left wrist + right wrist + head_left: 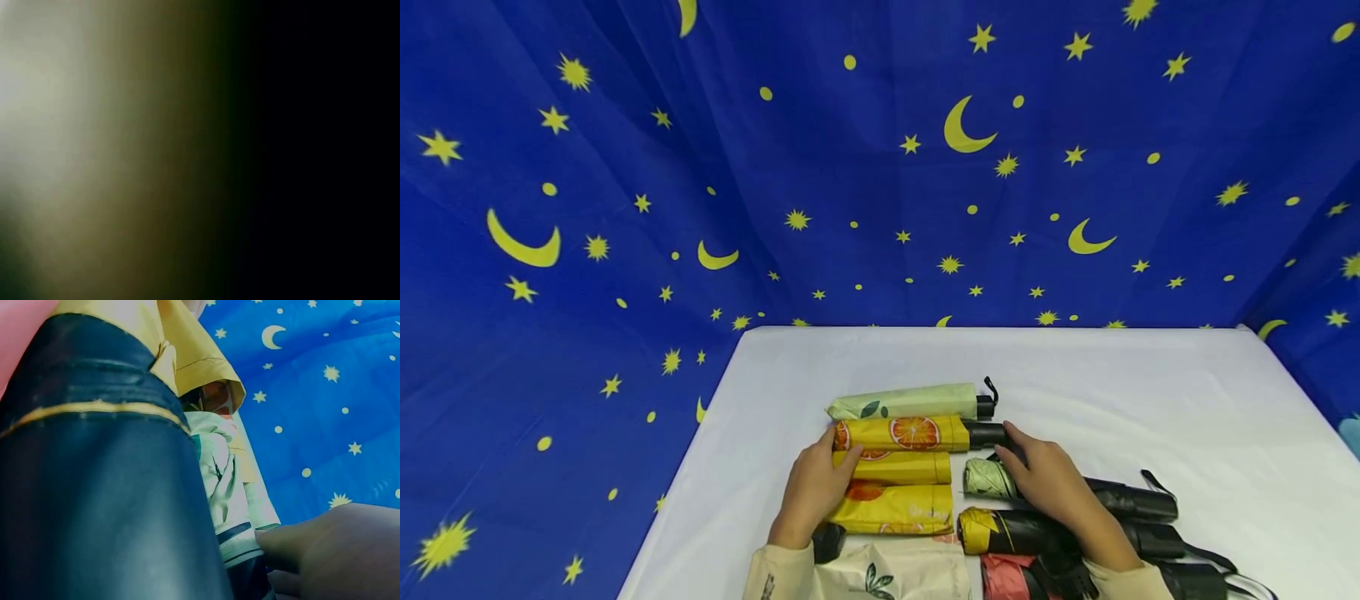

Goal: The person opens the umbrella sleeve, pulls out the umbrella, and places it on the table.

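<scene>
A folded yellow umbrella (917, 432) printed with orange slices lies crosswise on the white table. My left hand (815, 486) grips its left end, thumb over the fabric. At the other end my right hand (1051, 479) pinches the black handle (985, 435). Behind it is a pale green folded umbrella (910, 402) with leaf prints. Two more yellow umbrellas, a middle one (917, 468) and a nearer one (902, 510), lie in front. The left wrist view is blurred and dark. In the right wrist view, my right hand (331, 556) appears beside a light green umbrella (222, 475).
A cream umbrella (895, 571) lies at the near edge. Under and beside my right forearm are a green-and-black umbrella (988, 478), a yellow-and-black one (1022, 531) and a red-and-black one (1007, 577). A blue star-patterned curtain (880, 183) surrounds the white table (1187, 400).
</scene>
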`<action>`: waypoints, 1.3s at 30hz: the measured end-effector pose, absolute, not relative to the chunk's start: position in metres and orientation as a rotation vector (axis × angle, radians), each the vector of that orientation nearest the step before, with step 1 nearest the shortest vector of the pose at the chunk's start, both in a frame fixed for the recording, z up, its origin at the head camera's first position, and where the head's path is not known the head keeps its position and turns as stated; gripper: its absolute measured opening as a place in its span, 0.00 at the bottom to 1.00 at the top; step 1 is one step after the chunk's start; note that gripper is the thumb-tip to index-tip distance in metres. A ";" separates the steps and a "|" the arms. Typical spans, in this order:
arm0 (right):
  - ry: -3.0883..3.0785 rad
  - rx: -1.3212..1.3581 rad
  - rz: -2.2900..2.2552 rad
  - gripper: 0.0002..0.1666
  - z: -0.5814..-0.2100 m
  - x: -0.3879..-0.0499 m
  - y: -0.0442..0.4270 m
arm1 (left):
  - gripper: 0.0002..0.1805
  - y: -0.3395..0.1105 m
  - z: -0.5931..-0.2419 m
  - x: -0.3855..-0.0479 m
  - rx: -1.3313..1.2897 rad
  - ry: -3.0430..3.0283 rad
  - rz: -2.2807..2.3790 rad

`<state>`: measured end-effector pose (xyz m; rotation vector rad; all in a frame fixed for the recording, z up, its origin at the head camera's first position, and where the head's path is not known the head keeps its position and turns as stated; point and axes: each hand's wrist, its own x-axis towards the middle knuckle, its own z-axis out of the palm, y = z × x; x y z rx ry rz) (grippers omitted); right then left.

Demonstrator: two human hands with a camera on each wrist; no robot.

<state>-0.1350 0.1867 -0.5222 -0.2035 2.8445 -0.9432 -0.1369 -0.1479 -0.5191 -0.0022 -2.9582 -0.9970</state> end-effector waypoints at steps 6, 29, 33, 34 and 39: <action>2.881 -0.263 -0.884 0.35 -0.524 -0.132 0.185 | 0.32 -0.146 -0.522 -0.136 -0.040 -2.937 -0.972; 3.049 -0.339 -1.304 0.28 -0.514 -0.130 0.192 | 0.21 -0.150 -0.513 -0.130 -0.075 -2.639 -1.093; 3.043 -0.298 -1.396 0.28 -0.512 -0.130 0.195 | 0.25 -0.151 -0.508 -0.129 -0.058 -2.592 -1.145; 3.039 -0.287 -1.418 0.28 -0.512 -0.130 0.196 | 0.26 -0.151 -0.507 -0.129 -0.060 -2.580 -1.163; 2.920 -0.228 -1.657 0.28 -0.509 -0.131 0.204 | 0.25 -0.157 -0.500 -0.129 -0.075 -2.478 -1.381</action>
